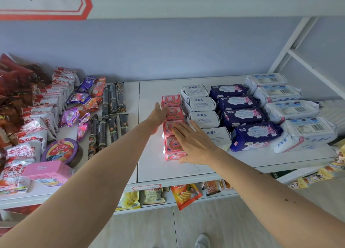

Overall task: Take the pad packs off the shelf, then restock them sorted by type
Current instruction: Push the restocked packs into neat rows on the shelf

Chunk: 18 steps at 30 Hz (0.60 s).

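The right hand lies flat with straight fingers on the near pink pad packs, whose row runs straight away from it along the shelf, while the left hand presses the row's far left side, fingers hidden.

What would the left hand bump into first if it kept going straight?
Probably the pink packs: the left hand already lies against the left side of that row, pointing up and right. Depth is hard to judge.
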Motion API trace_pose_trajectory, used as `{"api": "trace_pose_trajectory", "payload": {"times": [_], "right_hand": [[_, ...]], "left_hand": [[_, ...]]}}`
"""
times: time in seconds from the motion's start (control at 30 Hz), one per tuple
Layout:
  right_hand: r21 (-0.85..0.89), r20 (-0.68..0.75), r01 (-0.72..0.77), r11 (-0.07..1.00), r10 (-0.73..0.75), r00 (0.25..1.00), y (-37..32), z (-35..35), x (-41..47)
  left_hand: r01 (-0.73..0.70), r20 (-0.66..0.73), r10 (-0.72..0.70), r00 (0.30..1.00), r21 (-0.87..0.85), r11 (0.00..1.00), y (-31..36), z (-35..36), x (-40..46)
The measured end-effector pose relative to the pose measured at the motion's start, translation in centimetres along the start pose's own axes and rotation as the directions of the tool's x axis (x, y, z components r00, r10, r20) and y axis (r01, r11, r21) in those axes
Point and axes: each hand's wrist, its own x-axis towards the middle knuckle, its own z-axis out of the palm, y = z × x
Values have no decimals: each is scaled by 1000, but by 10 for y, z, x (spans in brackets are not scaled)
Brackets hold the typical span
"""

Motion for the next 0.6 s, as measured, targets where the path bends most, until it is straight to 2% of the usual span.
{"api": "trace_pose_trajectory", "payload": {"times": [0.13, 0.23, 0.37, 0.5, 0.6], "right_hand": [[49, 7, -32, 998, 31, 999, 8, -4, -13], [108, -23, -91, 990, 94, 995, 24, -6, -30], [135, -31, -174, 975, 180, 983, 52, -5, -52], [138, 52, -173, 975, 167, 985, 73, 1, -59], [131, 105, -130, 983, 117, 988, 85, 5, -54]], "left_hand": [[-87, -40, 97, 995, 196, 977, 17, -1, -11], [-187, -35, 219, 975, 399, 898, 35, 3, -16], [-303, 111, 309, 944, 656, 691, 53, 19, -4], [-413, 271, 333, 903, 761, 500, 63, 44, 14], [-459, 381, 277, 882, 825, 329, 63, 56, 25]]}}
